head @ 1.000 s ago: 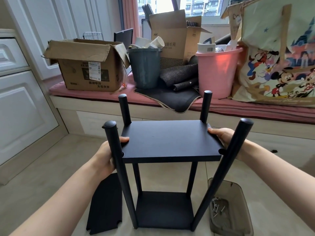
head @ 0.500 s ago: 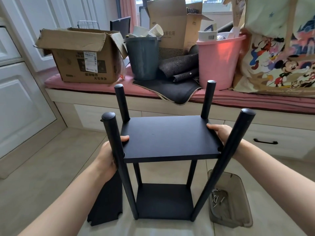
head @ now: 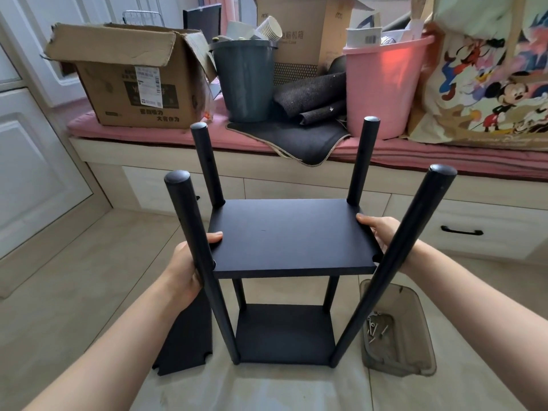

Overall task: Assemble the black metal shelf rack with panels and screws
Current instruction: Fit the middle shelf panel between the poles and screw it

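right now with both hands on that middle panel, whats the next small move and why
Probably level the panel against the posts' screw holes, then reach for a screw. The left hand and right hand hold its two short edges, it sits between all four posts above the bottom panel, and the screws lie loose in the tray beside the rack.

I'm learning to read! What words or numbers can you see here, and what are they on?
"大有作为": brown cardboard box, left.
White label on that box: too small to read.
"机箱": tall cardboard carton at the back; its small line beneath is blurred.
Barcoded white box: unreadable.
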Demonstrator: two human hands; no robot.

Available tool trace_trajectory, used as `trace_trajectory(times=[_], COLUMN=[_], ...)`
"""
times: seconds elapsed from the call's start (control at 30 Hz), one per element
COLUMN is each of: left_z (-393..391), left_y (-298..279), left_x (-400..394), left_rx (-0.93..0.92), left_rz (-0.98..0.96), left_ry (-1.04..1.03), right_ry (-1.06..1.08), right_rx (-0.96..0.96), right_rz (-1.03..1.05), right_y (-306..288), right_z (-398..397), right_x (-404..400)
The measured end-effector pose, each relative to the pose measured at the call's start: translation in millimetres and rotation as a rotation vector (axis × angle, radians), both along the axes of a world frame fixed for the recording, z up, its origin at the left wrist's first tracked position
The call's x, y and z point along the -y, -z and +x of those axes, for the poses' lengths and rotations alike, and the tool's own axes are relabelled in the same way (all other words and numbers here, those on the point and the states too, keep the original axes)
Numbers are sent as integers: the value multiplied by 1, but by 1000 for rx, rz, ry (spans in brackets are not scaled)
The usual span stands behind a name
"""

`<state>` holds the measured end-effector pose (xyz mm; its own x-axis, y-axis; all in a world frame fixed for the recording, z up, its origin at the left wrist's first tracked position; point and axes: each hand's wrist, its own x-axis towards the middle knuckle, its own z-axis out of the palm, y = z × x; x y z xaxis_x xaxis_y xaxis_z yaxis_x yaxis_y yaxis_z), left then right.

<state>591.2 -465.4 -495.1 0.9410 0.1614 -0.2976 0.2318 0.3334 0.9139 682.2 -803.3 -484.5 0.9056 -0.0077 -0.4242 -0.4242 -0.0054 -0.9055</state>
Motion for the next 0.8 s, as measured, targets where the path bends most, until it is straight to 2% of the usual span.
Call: trace_trajectory(times=[0.5,0.8], left_z=[-3,2], left_y=[28,46], left_x=[8,7], left_rx=[-69,-40], left_rz=[-3,-31], left_ry=[-33,-61], right_ry=[8,30], right_rx=[-14,72], right_rz=[-49,-13], right_y=[43,67], right_z=[-2,1], right_x=[-2,2])
